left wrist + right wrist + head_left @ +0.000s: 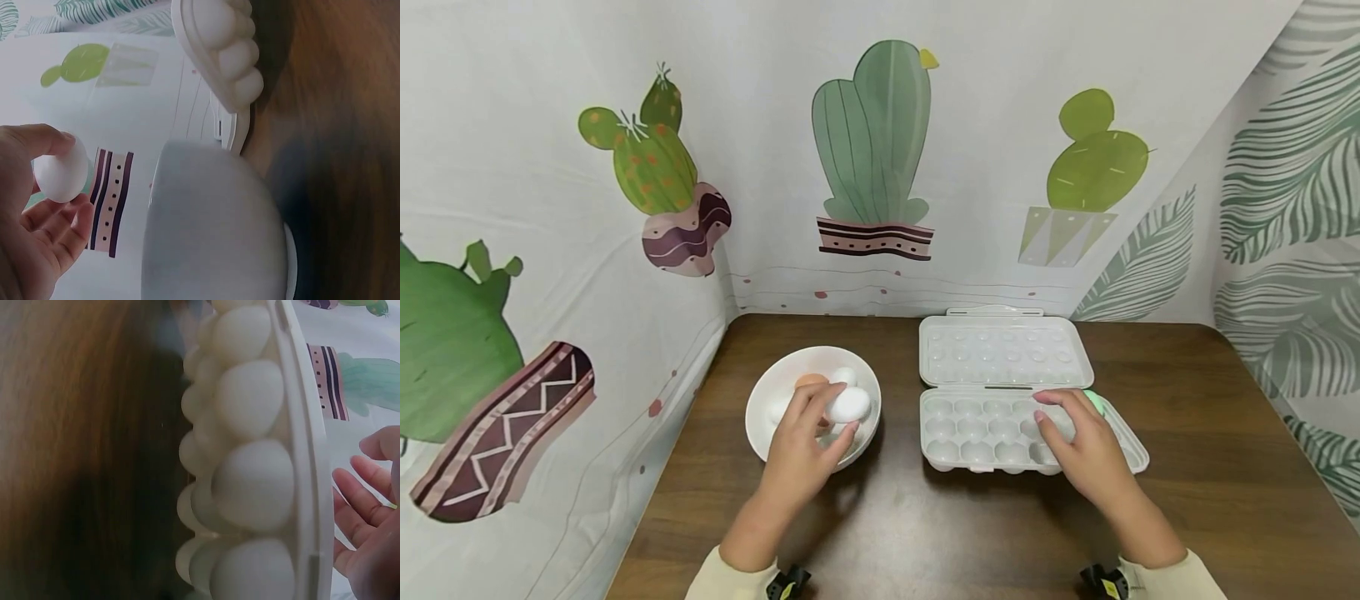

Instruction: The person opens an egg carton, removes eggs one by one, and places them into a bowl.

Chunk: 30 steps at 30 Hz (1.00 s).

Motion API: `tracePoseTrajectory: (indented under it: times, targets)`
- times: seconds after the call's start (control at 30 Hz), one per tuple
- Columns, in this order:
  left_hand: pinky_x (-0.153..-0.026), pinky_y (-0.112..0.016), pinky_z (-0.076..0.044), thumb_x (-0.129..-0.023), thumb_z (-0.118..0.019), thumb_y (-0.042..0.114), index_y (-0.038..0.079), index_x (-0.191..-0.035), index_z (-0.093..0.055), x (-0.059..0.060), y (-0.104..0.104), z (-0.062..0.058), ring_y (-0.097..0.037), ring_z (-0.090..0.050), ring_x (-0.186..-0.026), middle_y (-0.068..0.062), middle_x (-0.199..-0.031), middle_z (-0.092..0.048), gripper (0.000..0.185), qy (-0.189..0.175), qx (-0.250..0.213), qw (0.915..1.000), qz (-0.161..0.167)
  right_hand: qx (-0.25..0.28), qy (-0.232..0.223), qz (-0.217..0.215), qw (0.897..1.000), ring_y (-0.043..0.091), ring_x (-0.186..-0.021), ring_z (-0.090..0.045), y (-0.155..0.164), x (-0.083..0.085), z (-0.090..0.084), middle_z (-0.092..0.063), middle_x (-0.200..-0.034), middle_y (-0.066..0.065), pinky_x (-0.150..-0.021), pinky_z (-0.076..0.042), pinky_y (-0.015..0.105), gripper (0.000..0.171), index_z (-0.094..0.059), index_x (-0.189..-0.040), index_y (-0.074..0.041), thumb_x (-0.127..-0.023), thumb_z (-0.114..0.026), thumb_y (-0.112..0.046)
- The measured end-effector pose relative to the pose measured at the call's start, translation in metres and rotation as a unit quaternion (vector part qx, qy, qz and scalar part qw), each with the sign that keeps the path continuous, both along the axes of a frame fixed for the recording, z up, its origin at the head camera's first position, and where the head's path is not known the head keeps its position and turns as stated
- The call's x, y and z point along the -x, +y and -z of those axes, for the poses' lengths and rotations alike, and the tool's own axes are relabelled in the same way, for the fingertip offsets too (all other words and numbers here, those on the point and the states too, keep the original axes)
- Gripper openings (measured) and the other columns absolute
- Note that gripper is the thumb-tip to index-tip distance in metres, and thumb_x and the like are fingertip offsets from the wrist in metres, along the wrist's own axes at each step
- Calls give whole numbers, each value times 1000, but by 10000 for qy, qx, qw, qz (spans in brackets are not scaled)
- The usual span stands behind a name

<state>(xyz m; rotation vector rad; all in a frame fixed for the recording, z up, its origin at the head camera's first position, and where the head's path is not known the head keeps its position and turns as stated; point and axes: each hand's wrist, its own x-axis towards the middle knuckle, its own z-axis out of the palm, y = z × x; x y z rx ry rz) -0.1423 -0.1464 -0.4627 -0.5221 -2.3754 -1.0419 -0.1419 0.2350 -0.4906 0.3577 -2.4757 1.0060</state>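
My left hand (801, 450) pinches a white egg (849, 405) between thumb and fingers above a white bowl (760, 387). Inside the bowl lie an orange-brown egg (810, 380) and more white eggs (846, 377), partly hidden by the hand. In the left wrist view, the held egg (61, 172) is raised above the bowl's rim. To the right stands an opened white plastic egg carton (951, 460) with rows of round cups. Over its right part hovers my right hand (1088, 450), fingers loosely bent and holding nothing. Behind that hand, something light green and rounded (1094, 402) shows in the carton.
The carton's lid (1007, 350) lies folded back toward the wall. Bowl and carton stand apart on a dark brown wooden table (895, 533). A white cloth with cactus prints (872, 150) hangs behind and to the left of the table.
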Motion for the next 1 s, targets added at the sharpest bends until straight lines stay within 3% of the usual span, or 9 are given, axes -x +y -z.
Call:
tracePoseTrajectory:
  times: [0.2,0.47,0.53,0.77,1.0]
  targets:
    - [-67,-31,-60,-78,-85,10,7,-124,-66,3,-11,-3,-15,-63,-86,-8,-123,-60,50,23,105,9996,-260,-214,-23,136,9997,31,-110,-62,11,7,-3,-64,-117,11,-98,-32,9,27,-66,-118,-7,-91,-67,-3]
    - [-71,-34,-56,-82,-83,17,14,-126,-66,5,-24,-3,-15,-62,-91,-5,-118,-61,48,-70,262,9970,-728,-462,-696,302,9960,44,-119,-53,25,17,-4,-50,-130,24,-98,-43,59,33,-61,-126,-2,-94,-65,-7]
    - [-71,-35,-57,-83,-82,19,15,-127,-65,6,-27,-3,-15,-62,-91,-5,-118,-61,47,-154,256,9962,-813,-552,-947,319,9935,47,-120,-52,29,20,-5,-48,-132,27,-99,-43,65,34,-59,-128,-1,-95,-65,-9]
    - [-74,-35,-55,-80,-83,18,15,-126,-66,7,-37,-2,-16,-63,-90,-6,-118,-60,49,-209,353,9936,-1051,-744,-1579,363,9840,52,-122,-48,37,28,-6,-42,-137,33,-100,-41,70,38,-55,-133,2,-98,-59,-14]
    - [-74,-35,-54,-81,-84,18,11,-129,-65,7,-46,1,-22,-64,-92,-10,-119,-59,53,-294,510,9905,-1239,-795,-1586,466,9830,53,-125,-46,44,35,-1,-44,-136,34,-100,-40,68,34,-54,-133,4,-101,-49,-6]
